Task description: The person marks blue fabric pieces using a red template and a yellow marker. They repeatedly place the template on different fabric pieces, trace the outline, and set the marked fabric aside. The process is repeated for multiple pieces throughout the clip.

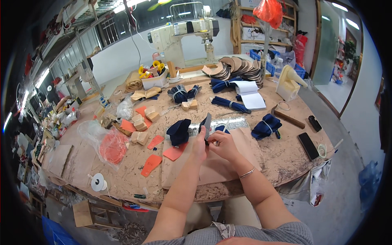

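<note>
Currently | left hand (199, 146) grasping one dark piece (208, 124) | right hand (224, 146) grip unclear | one phone (308, 146)

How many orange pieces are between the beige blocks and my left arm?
3: front piece, small piece behind it, right piece nearest the left hand. Some may be hidden.

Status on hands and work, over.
Left hand gripping flat grey piece, raised. Right hand close by its lower end, contact unclear. Navy pieces lying close on the left.
</note>
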`<action>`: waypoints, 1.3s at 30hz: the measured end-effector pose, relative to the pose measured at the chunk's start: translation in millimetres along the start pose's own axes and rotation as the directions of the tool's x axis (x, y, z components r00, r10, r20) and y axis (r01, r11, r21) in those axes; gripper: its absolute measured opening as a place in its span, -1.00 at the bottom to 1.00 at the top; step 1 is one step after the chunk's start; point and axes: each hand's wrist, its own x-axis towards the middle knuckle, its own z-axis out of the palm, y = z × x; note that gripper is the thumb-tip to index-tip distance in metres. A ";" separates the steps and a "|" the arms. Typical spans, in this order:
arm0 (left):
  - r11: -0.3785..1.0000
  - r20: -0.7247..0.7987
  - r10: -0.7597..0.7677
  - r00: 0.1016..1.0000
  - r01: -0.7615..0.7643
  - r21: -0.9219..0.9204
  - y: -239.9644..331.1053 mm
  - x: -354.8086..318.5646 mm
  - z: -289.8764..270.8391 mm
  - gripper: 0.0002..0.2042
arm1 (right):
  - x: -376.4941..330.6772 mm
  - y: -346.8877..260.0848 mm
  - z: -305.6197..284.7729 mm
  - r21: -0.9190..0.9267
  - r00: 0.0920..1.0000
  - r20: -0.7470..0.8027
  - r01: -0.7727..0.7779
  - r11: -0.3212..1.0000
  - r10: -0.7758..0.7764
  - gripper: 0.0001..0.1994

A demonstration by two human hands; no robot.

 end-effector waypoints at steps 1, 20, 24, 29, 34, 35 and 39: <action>1.000 -0.009 0.010 1.000 -0.010 -0.005 -1.8 1.3 0.6 -0.54 | 0.9 -0.8 -0.6 0.015 1.000 0.007 -0.017 1.000 0.016 -0.88; 0.967 0.210 -0.142 0.967 0.181 -0.179 9.7 -10.4 9.5 -0.56 | -0.6 20.1 6.1 -0.182 0.973 -0.227 0.001 0.983 -0.043 -0.91; 0.973 0.137 -0.174 0.975 0.148 0.177 19.3 -21.7 14.6 -0.65 | -0.3 20.4 4.6 -0.214 0.983 -0.174 0.019 0.977 -0.057 -0.91; 0.996 0.104 -0.084 0.991 0.081 0.033 12.4 -13.9 16.9 -0.67 | 5.4 38.3 -19.2 -0.362 0.902 -0.419 -0.066 0.930 -0.099 -0.92; 0.918 -0.080 0.332 0.940 -0.303 0.257 9.5 5.9 -2.2 -0.68 | -25.0 16.8 -133.5 -0.405 0.715 -0.693 -0.288 0.868 -0.086 -0.96; 0.874 -0.092 0.367 0.926 -0.309 0.376 7.0 4.8 0.1 -0.66 | -45.7 10.9 -159.0 -0.438 0.684 -0.717 -0.291 0.851 -0.136 -0.97; 0.243 0.165 0.621 0.766 -0.388 0.889 -16.4 6.2 10.1 -0.52 | -169.1 -39.6 -223.5 -0.479 0.765 -0.642 -0.462 0.746 0.061 -0.93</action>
